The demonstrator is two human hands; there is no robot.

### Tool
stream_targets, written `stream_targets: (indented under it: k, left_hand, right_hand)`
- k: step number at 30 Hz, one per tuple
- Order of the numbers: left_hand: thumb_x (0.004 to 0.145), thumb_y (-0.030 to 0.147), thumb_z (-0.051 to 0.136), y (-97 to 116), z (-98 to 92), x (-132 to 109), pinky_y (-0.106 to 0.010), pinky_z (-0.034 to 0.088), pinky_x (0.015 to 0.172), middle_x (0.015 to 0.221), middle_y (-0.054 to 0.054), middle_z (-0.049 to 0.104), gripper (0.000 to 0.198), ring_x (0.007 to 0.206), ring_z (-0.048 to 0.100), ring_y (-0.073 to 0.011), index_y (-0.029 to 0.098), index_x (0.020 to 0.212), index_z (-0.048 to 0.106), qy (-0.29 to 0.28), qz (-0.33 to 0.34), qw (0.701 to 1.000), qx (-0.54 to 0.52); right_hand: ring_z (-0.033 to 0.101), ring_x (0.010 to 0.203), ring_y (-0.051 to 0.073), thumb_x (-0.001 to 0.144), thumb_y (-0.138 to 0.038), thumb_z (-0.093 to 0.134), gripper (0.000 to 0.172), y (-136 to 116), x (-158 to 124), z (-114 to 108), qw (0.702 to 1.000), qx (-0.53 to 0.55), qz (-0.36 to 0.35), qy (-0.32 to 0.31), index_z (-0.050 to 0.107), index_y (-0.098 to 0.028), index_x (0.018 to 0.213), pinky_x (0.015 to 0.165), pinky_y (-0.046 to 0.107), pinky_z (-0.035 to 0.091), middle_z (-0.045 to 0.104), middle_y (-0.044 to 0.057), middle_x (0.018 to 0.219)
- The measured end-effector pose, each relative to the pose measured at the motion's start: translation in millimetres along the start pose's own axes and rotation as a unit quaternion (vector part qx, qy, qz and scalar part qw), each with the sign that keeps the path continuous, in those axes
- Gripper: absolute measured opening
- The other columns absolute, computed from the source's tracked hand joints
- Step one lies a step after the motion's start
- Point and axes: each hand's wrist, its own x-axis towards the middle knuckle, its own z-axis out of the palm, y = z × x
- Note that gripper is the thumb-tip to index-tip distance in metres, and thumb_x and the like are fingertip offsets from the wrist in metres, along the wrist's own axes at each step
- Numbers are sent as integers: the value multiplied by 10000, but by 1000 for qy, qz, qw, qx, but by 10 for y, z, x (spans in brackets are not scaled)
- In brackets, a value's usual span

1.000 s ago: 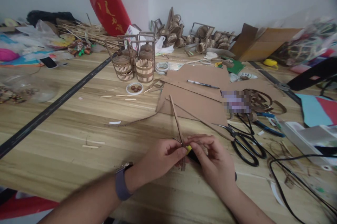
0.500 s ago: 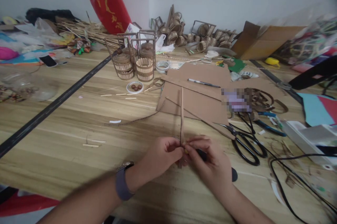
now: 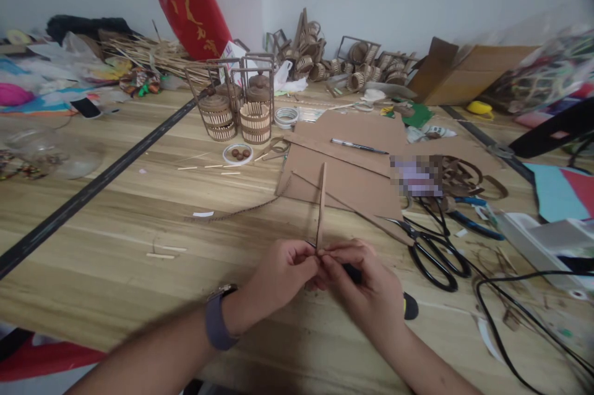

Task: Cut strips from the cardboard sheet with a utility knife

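My left hand, with a watch on its wrist, is closed in a pinch on the lower end of a narrow brown cardboard strip. The strip points away from me, over a flat cardboard sheet. Meeting it there, the fingertips of my right hand are pressed together on the same end of the strip. A black handle with a bit of yellow sticks out beyond the right hand's heel; most of it is hidden by that hand. Black-handled scissors lie to the right.
Small slatted wooden buckets in frames stand at the back, by a dish of brown beads. A pen rests on the cardboard. On the right are blue-handled pliers, a black cable and a white tray.
The far end of the strip has come slightly nearer and tipped a little to the right. Both hands have shifted slightly, still closed together on its near end.
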Motion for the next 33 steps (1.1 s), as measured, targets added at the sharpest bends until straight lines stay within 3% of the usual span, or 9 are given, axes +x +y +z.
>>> stream_targets:
  k: [10, 17, 21, 26, 30, 33]
  left_hand:
    - [714, 336, 569, 22, -16, -14, -248, 482, 596, 673, -20, 684, 201, 594, 631, -134, 150, 717, 644, -6, 5, 1000, 14]
    - [725, 389, 594, 26, -23, -24, -267, 493, 614, 745, -72, 736, 265, 622, 656, -155, 135, 751, 666, -11, -6, 1000, 24]
    - [733, 379, 600, -2, -24, -13, -272, 494, 627, 756, -79, 740, 247, 620, 651, -151, 138, 751, 650, -17, -5, 1000, 11]
    - [785, 499, 669, -43, -41, 12, -279, 494, 657, 806, -86, 731, 377, 675, 660, -158, 126, 832, 647, -37, 4, 999, -5]
    - [776, 628, 693, -67, -52, 30, -274, 489, 682, 794, -70, 702, 528, 710, 647, -154, 112, 882, 656, -55, 15, 998, -25]
    - [751, 663, 706, -59, -48, 31, -265, 479, 675, 740, -43, 665, 558, 694, 620, -143, 115, 841, 657, -63, 14, 997, -33]
  right_hand:
    - [725, 710, 166, 885, -393, 694, 193, 23, -33, 18, 986, 90, 143, 4, 656, -246, 767, 617, 255, 575, 749, 30, 765]
    - [703, 630, 164, 808, -518, 743, 335, -3, 19, 23, 932, 243, 268, 3, 596, -234, 709, 575, 261, 568, 735, 28, 685]
    - [703, 630, 165, 778, -528, 767, 358, -11, 62, 12, 913, 276, 300, -8, 583, -229, 712, 576, 265, 567, 734, 26, 682]
    - [702, 602, 156, 821, -487, 739, 298, 8, 59, 13, 935, 244, 257, 4, 600, -232, 754, 543, 250, 563, 730, 16, 671]
    - [748, 740, 167, 877, -334, 693, 135, 26, 20, 6, 981, 127, 145, 24, 635, -243, 795, 623, 253, 591, 769, 36, 813]
    - [754, 801, 177, 894, -237, 658, 46, 21, 16, -24, 998, 45, 48, 11, 643, -255, 855, 673, 280, 598, 774, 39, 861]
